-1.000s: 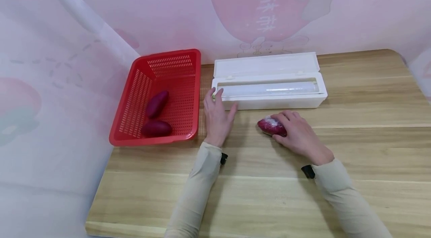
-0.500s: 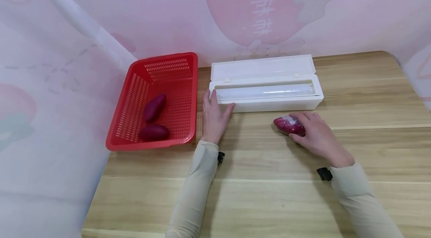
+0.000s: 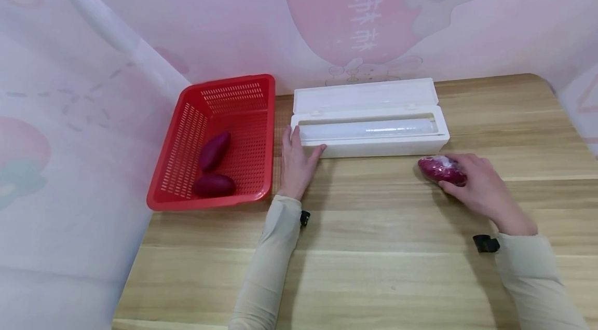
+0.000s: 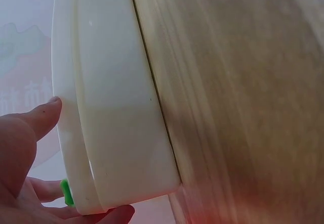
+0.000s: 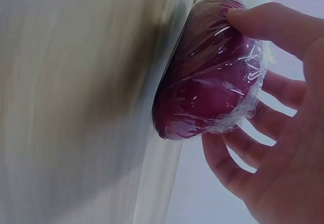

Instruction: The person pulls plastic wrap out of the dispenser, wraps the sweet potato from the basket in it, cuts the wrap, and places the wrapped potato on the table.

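Note:
My right hand (image 3: pixel 488 184) grips a purple sweet potato (image 3: pixel 441 169) in clear plastic wrap, close over the table on the right. In the right wrist view, the thumb lies across one side of the wrapped sweet potato (image 5: pixel 207 82) and fingers curl behind it; the film is bunched on the palm side. The left hand (image 3: pixel 296 166) rests at the left end of a white cling film box (image 3: pixel 374 148), thumb on its front and fingers at its corner. Inside the box, whose lid stands back, lies a roll of film (image 3: pixel 364 128). A green tab (image 4: pixel 67 192) shows beside the left fingers.
To the left stands a red plastic basket (image 3: pixel 271 148) holding two unwrapped purple sweet potatoes (image 3: pixel 215 149). Behind the wooden table (image 3: pixel 374 267) rises a pink printed wall (image 3: pixel 224 18), with another wall along the left side.
The right hand has carried the wrapped sweet potato to the right, away from the front of the box. The left hand has stayed at the box's left end.

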The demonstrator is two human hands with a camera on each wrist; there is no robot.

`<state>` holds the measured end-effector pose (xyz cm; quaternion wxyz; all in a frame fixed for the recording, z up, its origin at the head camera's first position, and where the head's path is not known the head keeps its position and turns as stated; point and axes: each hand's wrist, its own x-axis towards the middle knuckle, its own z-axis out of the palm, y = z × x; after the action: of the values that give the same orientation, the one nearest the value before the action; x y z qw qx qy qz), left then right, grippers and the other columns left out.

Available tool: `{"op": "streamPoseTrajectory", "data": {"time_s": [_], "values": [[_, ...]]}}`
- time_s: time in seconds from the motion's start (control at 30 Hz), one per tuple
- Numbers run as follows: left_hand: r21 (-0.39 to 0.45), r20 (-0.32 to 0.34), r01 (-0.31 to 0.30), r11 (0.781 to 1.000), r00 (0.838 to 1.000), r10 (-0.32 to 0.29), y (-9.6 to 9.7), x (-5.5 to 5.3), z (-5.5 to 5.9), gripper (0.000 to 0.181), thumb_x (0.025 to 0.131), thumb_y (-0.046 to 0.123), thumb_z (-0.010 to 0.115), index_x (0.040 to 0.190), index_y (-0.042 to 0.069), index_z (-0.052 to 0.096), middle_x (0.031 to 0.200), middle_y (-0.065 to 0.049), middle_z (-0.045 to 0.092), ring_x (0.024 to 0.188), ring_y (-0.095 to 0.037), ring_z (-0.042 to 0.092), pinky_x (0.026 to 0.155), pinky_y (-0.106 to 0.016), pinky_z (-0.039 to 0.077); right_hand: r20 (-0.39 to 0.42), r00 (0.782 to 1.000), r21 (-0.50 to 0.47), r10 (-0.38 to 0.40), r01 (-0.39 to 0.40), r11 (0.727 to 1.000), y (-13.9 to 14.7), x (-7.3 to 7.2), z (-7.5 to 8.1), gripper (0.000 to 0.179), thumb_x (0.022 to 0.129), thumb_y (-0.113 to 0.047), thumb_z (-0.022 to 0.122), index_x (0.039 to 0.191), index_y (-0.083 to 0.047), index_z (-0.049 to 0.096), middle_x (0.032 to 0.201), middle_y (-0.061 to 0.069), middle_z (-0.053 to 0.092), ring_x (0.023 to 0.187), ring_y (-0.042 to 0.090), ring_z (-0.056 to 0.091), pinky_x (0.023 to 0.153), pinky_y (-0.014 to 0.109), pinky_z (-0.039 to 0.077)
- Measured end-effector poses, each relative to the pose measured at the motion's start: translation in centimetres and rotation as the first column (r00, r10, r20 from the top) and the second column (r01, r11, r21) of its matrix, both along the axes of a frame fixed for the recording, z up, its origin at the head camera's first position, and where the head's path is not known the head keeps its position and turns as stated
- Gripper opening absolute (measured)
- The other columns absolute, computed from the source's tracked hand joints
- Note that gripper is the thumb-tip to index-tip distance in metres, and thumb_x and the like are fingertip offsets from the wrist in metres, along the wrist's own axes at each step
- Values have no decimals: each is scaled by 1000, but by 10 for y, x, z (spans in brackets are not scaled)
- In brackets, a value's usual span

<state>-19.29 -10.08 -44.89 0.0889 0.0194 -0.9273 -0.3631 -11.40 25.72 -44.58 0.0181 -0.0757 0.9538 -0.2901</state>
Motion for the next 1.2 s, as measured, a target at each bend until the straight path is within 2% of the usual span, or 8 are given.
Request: {"op": "streamPoseTrajectory", "data": {"time_s": [0.17, 0.33, 0.6, 0.8, 1.0, 1.2], "values": [[-3, 42, -13, 1000, 999, 13, -2, 2, 1, 84, 88, 45, 66, 150, 4, 27, 158, -17, 20, 144, -33, 29, 115, -45, 30, 23, 998, 4, -52, 52, 999, 20, -1, -1, 61, 86, -20, 71, 134, 7, 43, 129, 35, 45, 114, 52, 38, 89, 68, 37], [-3, 39, -8, 1000, 999, 8, -3, 4, 2, 81, 89, 43, 65, 149, 3, 29, 158, -20, 22, 145, -34, 28, 115, -47, 30, 27, 996, 13, -86, 85, 996, 39, -5, -2, 63, 88, -21, 68, 134, 12, 39, 128, 39, 42, 114, 56, 37, 90, 70, 35], [-13, 42, -12, 1000, 999, 12, -4, 3, 2, 75, 90, 40, 65, 147, 3, 33, 158, -20, 22, 146, -32, 27, 115, -46, 29, 82, 988, 28, -131, 129, 991, 63, -15, -2, 69, 94, -29, 61, 137, 15, 31, 128, 43, 38, 112, 58, 38, 90, 73, 33], [-15, 34, -2, 1000, 999, 2, -6, 2, 3, 73, 89, 41, 66, 145, 3, 37, 158, -20, 24, 144, -33, 29, 115, -44, 31, 109, 983, 29, -147, 145, 989, 74, -20, -5, 71, 96, -33, 57, 138, 16, 29, 129, 45, 37, 113, 59, 37, 90, 72, 32], [-61, 50, 30, 998, 998, -27, -4, 0, 5, 71, 90, 40, 65, 145, 4, 38, 157, -20, 24, 141, -37, 35, 112, -45, 35, 125, 978, 53, -169, 163, 985, 80, -17, -8, 74, 97, -36, 54, 138, 19, 27, 127, 48, 36, 111, 61, 38, 89, 72, 33], [-94, 59, 57, 994, 997, -51, -8, 0, 5, 65, 94, 36, 60, 146, 5, 37, 159, -19, 21, 143, -35, 31, 113, -44, 34, 144, 974, 62, -172, 165, 984, 79, -19, -8, 79, 98, -40, 51, 137, 23, 25, 126, 49, 36, 111, 60, 38, 89, 71, 33]]}}
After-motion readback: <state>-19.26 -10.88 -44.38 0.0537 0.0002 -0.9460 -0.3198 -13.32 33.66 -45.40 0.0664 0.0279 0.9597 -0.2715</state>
